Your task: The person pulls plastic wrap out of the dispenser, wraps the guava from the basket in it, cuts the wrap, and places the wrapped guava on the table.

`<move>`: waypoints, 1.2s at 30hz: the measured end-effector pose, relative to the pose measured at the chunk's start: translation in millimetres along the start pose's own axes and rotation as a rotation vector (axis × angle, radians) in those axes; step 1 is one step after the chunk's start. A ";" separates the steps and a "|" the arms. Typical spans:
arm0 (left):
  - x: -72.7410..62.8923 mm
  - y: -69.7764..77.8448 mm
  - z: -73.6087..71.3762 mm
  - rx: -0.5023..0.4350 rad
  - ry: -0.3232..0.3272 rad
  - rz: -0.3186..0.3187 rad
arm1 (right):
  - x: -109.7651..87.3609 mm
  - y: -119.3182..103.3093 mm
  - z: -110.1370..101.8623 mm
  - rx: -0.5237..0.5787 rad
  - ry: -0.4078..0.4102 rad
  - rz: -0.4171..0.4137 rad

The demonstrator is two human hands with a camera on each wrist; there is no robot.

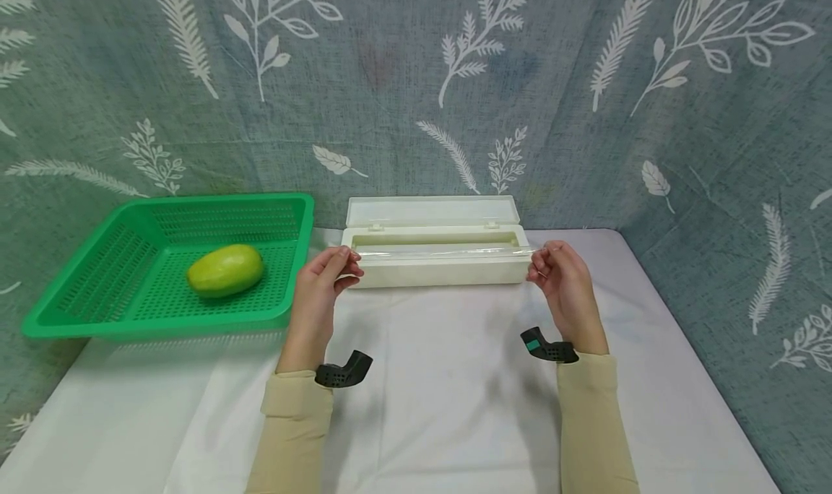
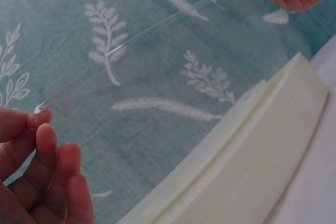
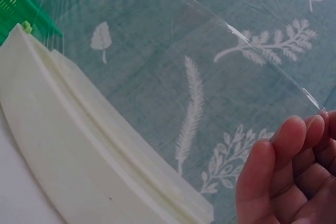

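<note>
A clear sheet of plastic wrap (image 1: 448, 253) stretches between the two hands, its front edge shining in a straight line. My left hand (image 1: 325, 274) pinches one corner between thumb and fingertips; my right hand (image 1: 560, 281) pinches the opposite corner. Behind and below the film stands a long cream wrap dispenser box (image 1: 442, 273) with its lid (image 1: 432, 211) raised. In both wrist views the film (image 2: 157, 72) rises from the box (image 3: 79, 129) toward the fingers. The roll inside cannot be made out.
A green plastic basket (image 1: 84, 321) stands at the left, holding a yellow-green oval fruit (image 1: 225, 271), perhaps a papaya. White cloth (image 1: 442, 393) covers the table. A grey-blue curtain with white leaf prints (image 1: 390, 104) hangs behind and at the sides.
</note>
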State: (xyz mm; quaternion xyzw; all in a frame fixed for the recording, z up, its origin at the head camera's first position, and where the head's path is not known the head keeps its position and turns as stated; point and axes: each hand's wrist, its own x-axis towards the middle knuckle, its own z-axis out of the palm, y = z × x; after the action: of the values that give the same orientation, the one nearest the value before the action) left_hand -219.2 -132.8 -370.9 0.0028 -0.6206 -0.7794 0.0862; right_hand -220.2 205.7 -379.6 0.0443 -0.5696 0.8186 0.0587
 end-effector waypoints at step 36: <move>-13.0 18.9 2.6 0.051 -0.007 0.075 | -6.8 -14.7 2.5 0.043 -0.050 -0.110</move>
State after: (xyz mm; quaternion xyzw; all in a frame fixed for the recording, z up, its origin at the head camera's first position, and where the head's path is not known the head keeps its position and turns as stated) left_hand -204.2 -132.5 -353.4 -0.0212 -0.6402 -0.7596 0.1131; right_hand -211.2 208.2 -366.0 0.0972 -0.5498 0.8249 0.0884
